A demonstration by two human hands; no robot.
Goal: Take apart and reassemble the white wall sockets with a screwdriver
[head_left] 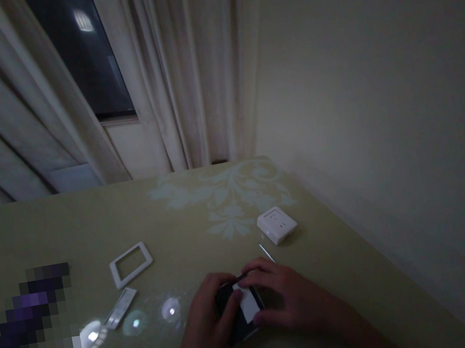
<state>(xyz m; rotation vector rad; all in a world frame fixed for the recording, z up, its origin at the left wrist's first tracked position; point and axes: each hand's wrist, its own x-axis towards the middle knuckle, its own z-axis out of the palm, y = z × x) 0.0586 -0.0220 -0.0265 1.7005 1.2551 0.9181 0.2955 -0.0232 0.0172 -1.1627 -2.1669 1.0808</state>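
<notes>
Both hands meet over a dark rectangular plate (235, 331) that looks like the body of a wall switch. My left hand (209, 314) grips its left side, with the thumb pressing on a white rectangular panel (249, 305) that covers its right part. Closed around the panel's right edge are the fingers and thumb of my right hand (284, 296). A thin metal rod (266, 252), like a screwdriver shaft, shows just beyond the right hand; its other end is hidden, so I cannot tell whether it is held.
A white wall socket (277, 224) sits farther right. On the left lie a white rectangular frame (118, 276) and a narrow white strip (121, 308). Beyond them is a blurred dark purple object (28, 315). The tabletop (177, 219) meets a wall (383, 113) at right and curtains (180, 76) behind.
</notes>
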